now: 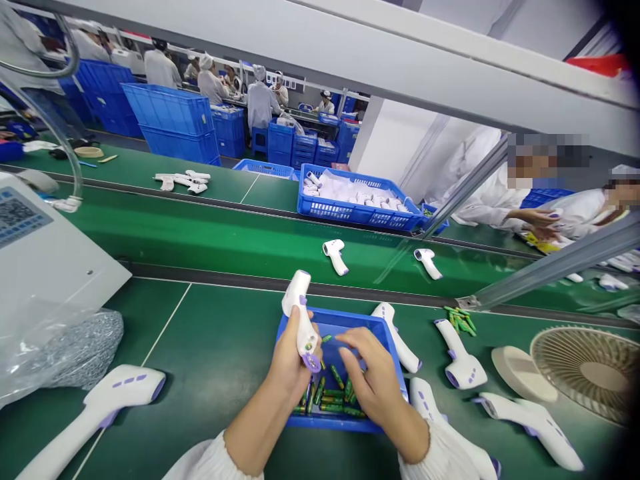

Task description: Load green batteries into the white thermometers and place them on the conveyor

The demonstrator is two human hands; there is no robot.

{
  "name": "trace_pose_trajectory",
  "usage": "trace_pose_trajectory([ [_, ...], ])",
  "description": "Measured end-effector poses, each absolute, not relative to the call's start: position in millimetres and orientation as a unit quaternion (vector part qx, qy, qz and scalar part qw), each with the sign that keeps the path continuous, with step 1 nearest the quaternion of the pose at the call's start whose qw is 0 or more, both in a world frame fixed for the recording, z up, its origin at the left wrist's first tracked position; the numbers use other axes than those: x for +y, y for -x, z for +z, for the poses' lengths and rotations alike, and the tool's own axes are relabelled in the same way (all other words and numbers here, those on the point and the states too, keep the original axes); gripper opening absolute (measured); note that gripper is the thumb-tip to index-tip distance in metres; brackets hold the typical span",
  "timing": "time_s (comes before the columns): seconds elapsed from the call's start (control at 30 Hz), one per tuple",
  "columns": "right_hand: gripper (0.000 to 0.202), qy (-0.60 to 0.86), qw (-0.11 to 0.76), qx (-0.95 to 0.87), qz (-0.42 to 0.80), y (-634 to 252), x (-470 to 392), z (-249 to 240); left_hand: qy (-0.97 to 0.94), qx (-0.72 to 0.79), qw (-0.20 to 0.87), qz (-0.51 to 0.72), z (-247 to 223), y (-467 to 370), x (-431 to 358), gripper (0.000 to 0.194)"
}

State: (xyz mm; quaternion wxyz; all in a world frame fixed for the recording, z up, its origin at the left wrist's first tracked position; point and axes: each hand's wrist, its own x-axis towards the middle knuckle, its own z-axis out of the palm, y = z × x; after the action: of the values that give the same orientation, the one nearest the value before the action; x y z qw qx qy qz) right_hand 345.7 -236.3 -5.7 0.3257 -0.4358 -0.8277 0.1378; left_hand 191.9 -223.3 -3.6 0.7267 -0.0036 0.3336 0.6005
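My left hand is wrapped round the handle of a white infrared thermometer, its head tilted up and away. The purple battery cap hangs open at the handle's near end, and a battery end shows inside. Over the right part of a blue tray, my right hand has its thumb and forefinger apart, with nothing seen between them. One green battery is just left of its fingertips; I cannot tell whether it is lying in the tray. Several green batteries lie at the tray's near side.
Several thermometers lie around the tray, one at left and another at right. Loose batteries and a beige fan are at right. Beyond runs a green conveyor belt carrying thermometers. A blue basket stands behind it. Co-workers sit farther off.
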Motion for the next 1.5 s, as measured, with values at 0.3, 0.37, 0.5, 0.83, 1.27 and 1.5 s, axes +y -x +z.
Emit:
trace_pose_trajectory([
  [0.3, 0.013, 0.53, 0.033, -0.837, 0.132, -326.4, -223.2, -30.9, 0.011, 0.341, 0.695, 0.633, 2.2, -189.4, -223.2, 0.05],
  [0.37, 0.023, 0.539, 0.139, -0.807, 0.197, -332.4, -224.3, -25.1, 0.007, 0.348, 0.696, 0.628, 1.3, -190.7, -223.7, 0.053],
  [0.5, 0.044, 0.454, 0.381, -0.761, 0.265, -334.9, -231.7, -4.1, -0.009, 0.383, 0.691, 0.613, -2.3, -193.6, -225.2, 0.059],
  [0.83, 0.044, 0.281, 0.521, -0.798, 0.115, -320.8, -232.2, 0.5, -0.021, 0.369, 0.712, 0.597, -5.7, -194.4, -225.5, 0.062],
  [1.27, 0.036, 0.277, 0.475, -0.816, 0.175, -321.7, -232.0, -0.9, -0.039, 0.364, 0.743, 0.56, -2.6, -200.0, -231.0, 0.06],
  [1.5, 0.016, 0.311, 0.522, -0.733, 0.307, -313.4, -225.1, -8.4, -0.059, 0.396, 0.718, 0.569, -4.4, -206.7, -236.7, 0.056],
])
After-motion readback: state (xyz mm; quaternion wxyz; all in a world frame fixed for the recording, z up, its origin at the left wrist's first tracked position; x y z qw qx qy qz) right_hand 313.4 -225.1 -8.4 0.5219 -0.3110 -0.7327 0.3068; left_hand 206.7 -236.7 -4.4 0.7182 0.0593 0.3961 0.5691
